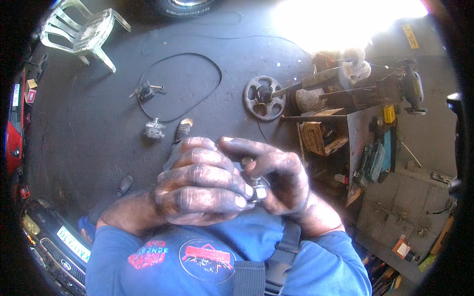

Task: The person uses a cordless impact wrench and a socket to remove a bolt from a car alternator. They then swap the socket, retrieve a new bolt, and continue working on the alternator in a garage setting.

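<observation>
My two hands, darkened with grease, meet in front of my chest. My left hand (200,180) is closed, its fingers curled side by side around a small metal piece whose bulk is hidden behind them. Out past its fingertips shows a bolt (257,191) with a shiny hex end and a short run of thread. My right hand (279,170) pinches at this bolt, thumb and bent fingers closed about it, the index finger stretched over toward the left hand. A second small metal end (247,161) peeks out between the right fingers.
On the dark floor ahead lie a metal car part (155,129) and a corded tool (144,92) with a looped black cable (220,74). A spoked wheel (254,103) and a cluttered bench (355,128) stand right. A plastic chair (91,34) and a dark car (54,246) are left.
</observation>
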Tool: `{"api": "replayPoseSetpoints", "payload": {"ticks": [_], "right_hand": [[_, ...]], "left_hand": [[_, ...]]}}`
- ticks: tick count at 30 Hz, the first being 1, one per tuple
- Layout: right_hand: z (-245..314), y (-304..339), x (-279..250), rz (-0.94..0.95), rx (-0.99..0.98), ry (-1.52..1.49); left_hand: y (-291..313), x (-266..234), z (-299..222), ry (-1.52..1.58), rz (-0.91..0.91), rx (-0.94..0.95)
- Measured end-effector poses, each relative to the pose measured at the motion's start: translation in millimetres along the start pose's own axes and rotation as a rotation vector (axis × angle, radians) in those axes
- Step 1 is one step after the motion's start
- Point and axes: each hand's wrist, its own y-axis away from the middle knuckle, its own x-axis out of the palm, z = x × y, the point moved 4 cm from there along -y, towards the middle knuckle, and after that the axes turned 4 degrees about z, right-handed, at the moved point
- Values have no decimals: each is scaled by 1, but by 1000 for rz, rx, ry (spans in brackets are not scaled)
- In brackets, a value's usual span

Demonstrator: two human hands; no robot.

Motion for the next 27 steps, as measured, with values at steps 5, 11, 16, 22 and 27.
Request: {"api": "replayPoseSetpoints", "payload": {"ticks": [5,11,16,22,27], "right_hand": [[11,-23,-10,68,-27,114],[14,-51,-14,24,-36,169],[12,-70,-14,-31,-52,182],[13,-83,-10,-86,-14,317],[-3,-68,-17,-286,320,370]], "left_hand": [[-12,-15,11,18,5,31],[-23,-39,26,20,13,12],[-30,-59,43,49,18,10],[-38,-77,62,46,27,39],[-60,-67,103,76,181,-120]]}}
